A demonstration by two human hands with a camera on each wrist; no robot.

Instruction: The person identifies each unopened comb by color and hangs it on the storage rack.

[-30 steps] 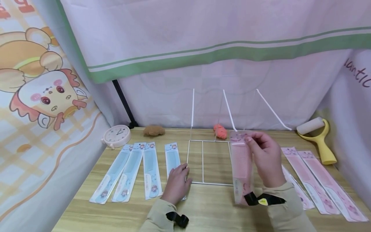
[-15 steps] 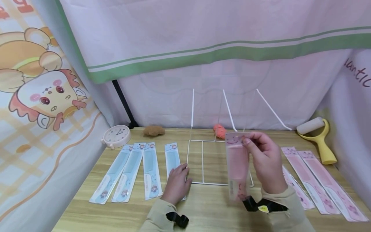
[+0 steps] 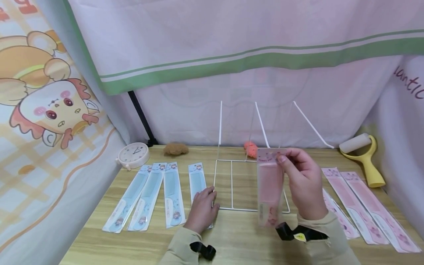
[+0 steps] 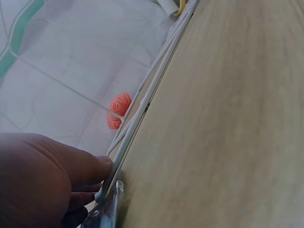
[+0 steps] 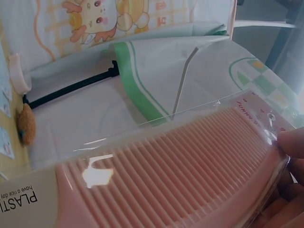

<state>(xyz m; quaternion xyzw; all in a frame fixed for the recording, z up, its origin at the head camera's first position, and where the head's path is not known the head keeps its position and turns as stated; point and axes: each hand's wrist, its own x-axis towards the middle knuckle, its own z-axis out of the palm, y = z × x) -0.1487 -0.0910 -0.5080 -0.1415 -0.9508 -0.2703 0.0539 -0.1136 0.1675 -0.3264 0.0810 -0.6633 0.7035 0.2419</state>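
My right hand [image 3: 303,184] pinches the top of a pink comb [image 3: 271,184] in a clear packet and holds it upright over the right part of a white wire rack [image 3: 232,184]. In the right wrist view the pink comb [image 5: 180,166] fills the lower half, its teeth showing through the plastic. My left hand [image 3: 202,209] grips the rack's left side near the front; in the left wrist view its thumb presses the white wire [image 4: 126,142]. Beneath this hand lies a packaged blue comb [image 3: 197,180], partly covered. The rack's three prongs [image 3: 261,125] slant up at the back.
Several packaged blue combs [image 3: 149,195] lie to the left, and packaged pink combs [image 3: 364,206] to the right. Along the back are a pink clock [image 3: 133,155], a brown lump [image 3: 176,149], coral yarn [image 3: 250,149] and a yellow-handled roller [image 3: 369,162]. Curtains enclose the wooden table [image 3: 139,246].
My right hand has shifted the pink comb slightly left and raised it a little, turning its face. My left hand has stayed on the rack.
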